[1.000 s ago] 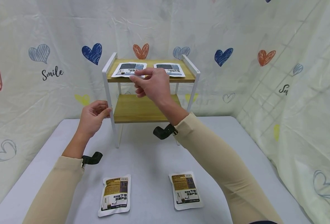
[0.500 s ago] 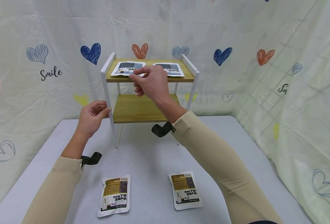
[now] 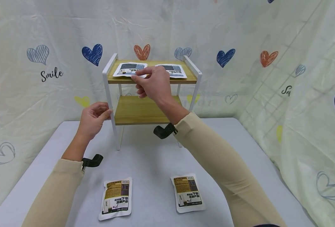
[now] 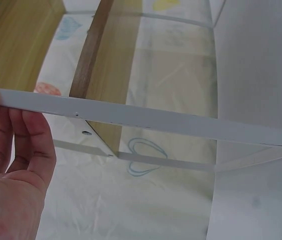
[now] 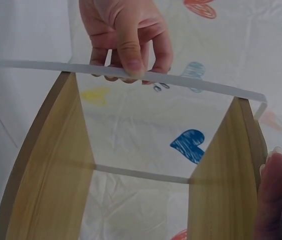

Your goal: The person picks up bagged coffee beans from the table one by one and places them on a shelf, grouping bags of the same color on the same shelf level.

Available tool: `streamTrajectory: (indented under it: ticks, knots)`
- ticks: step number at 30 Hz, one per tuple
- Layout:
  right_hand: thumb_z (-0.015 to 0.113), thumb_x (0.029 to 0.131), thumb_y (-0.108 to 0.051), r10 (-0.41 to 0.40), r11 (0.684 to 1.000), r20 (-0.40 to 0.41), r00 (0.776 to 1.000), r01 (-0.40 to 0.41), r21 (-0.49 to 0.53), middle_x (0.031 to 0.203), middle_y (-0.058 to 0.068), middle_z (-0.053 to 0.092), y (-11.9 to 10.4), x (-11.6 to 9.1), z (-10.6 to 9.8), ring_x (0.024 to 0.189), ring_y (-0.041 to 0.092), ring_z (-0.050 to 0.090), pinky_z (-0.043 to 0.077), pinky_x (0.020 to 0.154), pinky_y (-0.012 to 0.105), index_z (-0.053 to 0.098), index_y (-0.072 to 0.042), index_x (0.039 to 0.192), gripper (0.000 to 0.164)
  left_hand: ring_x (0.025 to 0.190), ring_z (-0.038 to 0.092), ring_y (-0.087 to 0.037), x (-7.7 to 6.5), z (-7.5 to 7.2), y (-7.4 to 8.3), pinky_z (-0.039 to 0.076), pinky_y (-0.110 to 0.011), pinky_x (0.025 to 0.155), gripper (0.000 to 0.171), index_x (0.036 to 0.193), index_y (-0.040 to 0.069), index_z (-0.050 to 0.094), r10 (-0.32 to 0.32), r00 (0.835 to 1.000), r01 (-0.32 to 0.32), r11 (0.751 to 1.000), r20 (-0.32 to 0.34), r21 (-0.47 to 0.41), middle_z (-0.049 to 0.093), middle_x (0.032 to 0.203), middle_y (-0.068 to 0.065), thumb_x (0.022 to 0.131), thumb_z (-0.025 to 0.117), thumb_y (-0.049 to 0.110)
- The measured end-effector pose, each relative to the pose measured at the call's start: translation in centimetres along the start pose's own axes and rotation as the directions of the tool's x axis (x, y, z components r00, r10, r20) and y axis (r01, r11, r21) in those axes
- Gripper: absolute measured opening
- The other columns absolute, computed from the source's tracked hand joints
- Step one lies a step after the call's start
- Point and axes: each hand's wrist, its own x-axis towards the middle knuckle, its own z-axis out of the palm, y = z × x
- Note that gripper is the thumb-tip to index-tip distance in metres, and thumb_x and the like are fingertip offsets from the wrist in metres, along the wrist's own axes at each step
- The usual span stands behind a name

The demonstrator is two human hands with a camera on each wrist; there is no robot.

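In the head view my left hand (image 3: 93, 121) grips the front left white leg (image 4: 146, 118) of a two-tier shelf (image 3: 144, 81), thumb in front and fingers curled behind. My right hand (image 3: 156, 82) is at the top board's front edge. Its thumb and index finger pinch the near edge of the left white foil pouch (image 3: 127, 68), whose near right corner the fingers hide. A second pouch (image 3: 176, 72) lies flat to its right, partly behind that hand. In the right wrist view, fingertips (image 5: 275, 165) show beside the top board; the pouch is out of sight there.
Two similar pouches with brown and white labels lie on the white table, one near left (image 3: 116, 198) and one near right (image 3: 188, 193). The lower wooden board (image 3: 142, 110) sits below the right forearm. A heart-printed curtain (image 3: 161, 28) hangs behind.
Both hands keep nearly the same positions. The whole head view shifts very slightly, and the pouches stay where they are.
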Motion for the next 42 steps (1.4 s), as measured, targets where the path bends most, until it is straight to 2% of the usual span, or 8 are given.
streamTrajectory:
  ticks: [8,16,21,27,34,38,42]
  knots:
    - [0.081,0.089,-0.018,-0.027,0.995,-0.008,1.0,0.028,0.097,0.075,0.015,0.072,0.6,-0.3,-0.1,0.056,0.021,0.069,0.063,0.058,0.035,0.079,-0.007,0.111,0.025,0.089,0.068,-0.004,0.1,0.0,-0.2,0.058,-0.013,0.081,0.033,0.122,0.0,0.065,0.002,1.0,-0.002,1.0,0.003,0.004,0.068,0.098,0.011,0.099,0.069,0.023]
    - [0.079,0.091,-0.019,-0.053,0.985,-0.006,0.999,0.053,0.163,0.092,0.02,0.077,1.3,-1.2,-0.4,0.069,0.031,0.075,0.064,0.065,0.033,0.079,-0.006,0.113,0.025,0.089,0.068,-0.003,0.1,-0.1,-0.2,0.058,-0.013,0.081,0.035,0.122,-0.001,0.065,0.008,1.0,-0.008,1.0,0.004,-0.006,0.068,0.098,0.011,0.098,0.069,0.024]
    - [0.079,0.092,-0.019,-0.079,0.978,0.017,0.997,0.075,0.193,0.092,0.017,0.077,2.3,-1.9,-0.9,0.071,0.027,0.076,0.065,0.069,0.034,0.079,-0.006,0.11,0.023,0.089,0.068,-0.004,0.1,-0.1,-0.2,0.058,-0.013,0.081,0.037,0.123,-0.002,0.064,0.011,1.0,-0.011,1.0,0.003,-0.005,0.069,0.099,0.01,0.098,0.07,0.024]
    - [0.078,0.092,-0.021,-0.07,0.974,0.052,0.996,0.057,0.22,0.096,0.015,0.077,3.8,-2.9,-1.4,0.075,0.023,0.076,0.065,0.075,0.033,0.079,-0.006,0.112,0.025,0.09,0.068,-0.004,0.1,-0.1,-0.1,0.058,-0.013,0.081,0.034,0.123,0.002,0.066,0.008,1.0,-0.008,1.0,0.003,0.0,0.069,0.1,0.011,0.098,0.069,0.024]
    - [0.079,0.092,-0.023,-0.05,0.959,0.084,0.995,0.024,0.282,0.103,0.021,0.076,5.9,-4.1,-1.8,0.08,0.024,0.077,0.065,0.078,0.035,0.078,-0.005,0.113,0.028,0.091,0.068,-0.005,0.0,-0.2,-0.2,0.058,-0.013,0.081,0.03,0.123,0.005,0.067,0.011,1.0,-0.011,1.0,0.001,-0.002,0.069,0.101,0.01,0.098,0.069,0.023]
    - [0.079,0.092,-0.023,-0.025,0.953,0.089,0.996,-0.003,0.304,0.103,0.016,0.078,7.2,-5.0,-1.9,0.081,0.023,0.077,0.065,0.081,0.038,0.078,-0.004,0.113,0.028,0.092,0.069,-0.005,0.1,-0.1,-0.2,0.058,-0.013,0.082,0.031,0.124,0.006,0.067,0.006,1.0,-0.006,1.0,0.001,0.005,0.07,0.105,0.005,0.098,0.069,0.024]
    - [0.078,0.093,-0.02,0.015,0.941,0.121,0.993,-0.055,0.334,0.103,0.013,0.078,8.7,-6.1,-2.0,0.084,0.025,0.078,0.064,0.084,0.043,0.077,-0.004,0.114,0.027,0.092,0.069,-0.005,0.1,-0.1,-0.2,0.058,-0.013,0.082,0.031,0.124,0.007,0.068,-0.001,1.0,0.001,1.0,-0.004,0.007,0.07,0.105,0.008,0.099,0.069,0.025]
